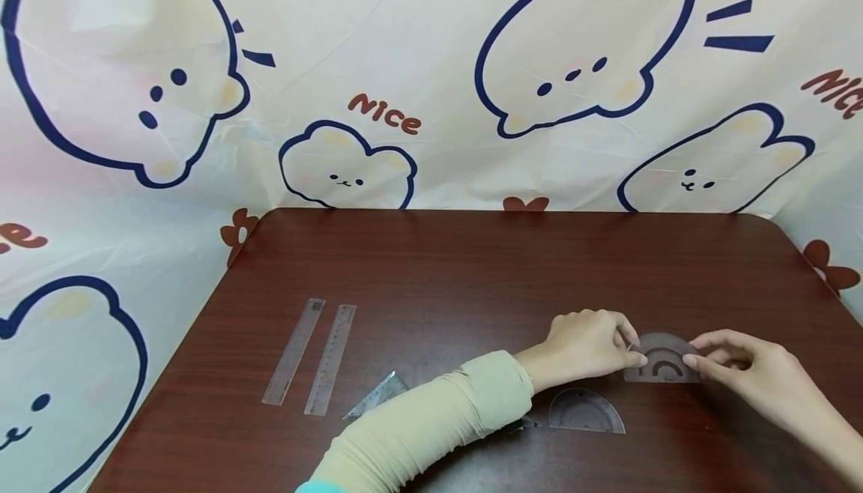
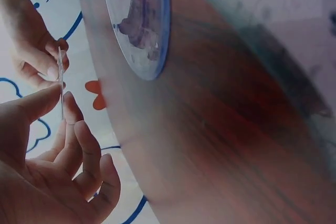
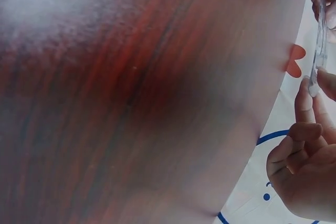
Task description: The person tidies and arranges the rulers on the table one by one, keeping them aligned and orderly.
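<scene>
A clear half-round protractor (image 1: 664, 345) is held up between the two hands at the right of the head view. My left hand (image 1: 585, 339) pinches its left end between thumb and fingers. With thumb and fingertips, my right hand (image 1: 758, 366) pinches the right end. Both wrist views show this protractor (image 2: 61, 90) (image 3: 319, 40) nearly edge-on. A second clear protractor (image 1: 585, 412) lies flat on the table, just below the left hand. It also appears in the left wrist view as a curved clear piece (image 2: 152, 30).
Two clear rulers (image 1: 294, 351) (image 1: 330, 360) lie side by side on the brown table (image 1: 431, 268). A clear set square (image 1: 379, 394) is partly covered by the left sleeve (image 1: 431, 418). Some dark item (image 1: 515, 425) peeks out beneath that sleeve. Patterned cloth (image 1: 445, 43) hangs behind the table.
</scene>
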The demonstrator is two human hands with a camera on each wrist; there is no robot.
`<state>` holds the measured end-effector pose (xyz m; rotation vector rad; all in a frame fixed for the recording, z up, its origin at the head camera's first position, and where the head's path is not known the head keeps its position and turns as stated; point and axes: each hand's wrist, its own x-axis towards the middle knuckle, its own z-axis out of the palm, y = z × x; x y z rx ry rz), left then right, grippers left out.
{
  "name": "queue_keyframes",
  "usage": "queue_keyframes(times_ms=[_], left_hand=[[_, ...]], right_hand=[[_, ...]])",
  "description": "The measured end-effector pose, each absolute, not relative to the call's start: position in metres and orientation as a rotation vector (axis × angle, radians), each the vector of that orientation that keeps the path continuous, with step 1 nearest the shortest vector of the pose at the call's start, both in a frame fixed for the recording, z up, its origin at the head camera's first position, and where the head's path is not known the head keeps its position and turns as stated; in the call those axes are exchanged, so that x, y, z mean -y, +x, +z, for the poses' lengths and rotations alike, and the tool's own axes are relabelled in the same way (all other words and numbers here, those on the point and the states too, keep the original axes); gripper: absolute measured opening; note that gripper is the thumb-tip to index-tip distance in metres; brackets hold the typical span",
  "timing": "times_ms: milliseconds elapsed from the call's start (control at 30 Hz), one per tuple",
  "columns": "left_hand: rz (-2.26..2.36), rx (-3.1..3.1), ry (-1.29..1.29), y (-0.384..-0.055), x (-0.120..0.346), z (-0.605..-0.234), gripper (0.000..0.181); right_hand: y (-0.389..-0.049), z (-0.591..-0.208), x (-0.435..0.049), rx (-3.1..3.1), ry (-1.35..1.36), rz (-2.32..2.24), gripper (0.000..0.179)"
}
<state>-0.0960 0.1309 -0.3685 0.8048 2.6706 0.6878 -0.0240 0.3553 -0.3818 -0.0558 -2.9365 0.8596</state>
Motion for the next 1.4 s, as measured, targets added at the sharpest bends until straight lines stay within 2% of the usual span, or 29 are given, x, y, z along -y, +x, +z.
queue_keyframes(times_ms=[833,1400], left_hand=[[0.525,-2.622,0.893,-0.081,-0.137,-0.372,0.011],[0.421,-2.597,0.974,-0.073,-0.139,-0.380,0.018]], right_hand=[[-0.006,-0.390,-0.362,3.121,-0.139,0.823,0.028],[0.001,-0.401,-0.360,3.220,-0.176,0.795,0.020]])
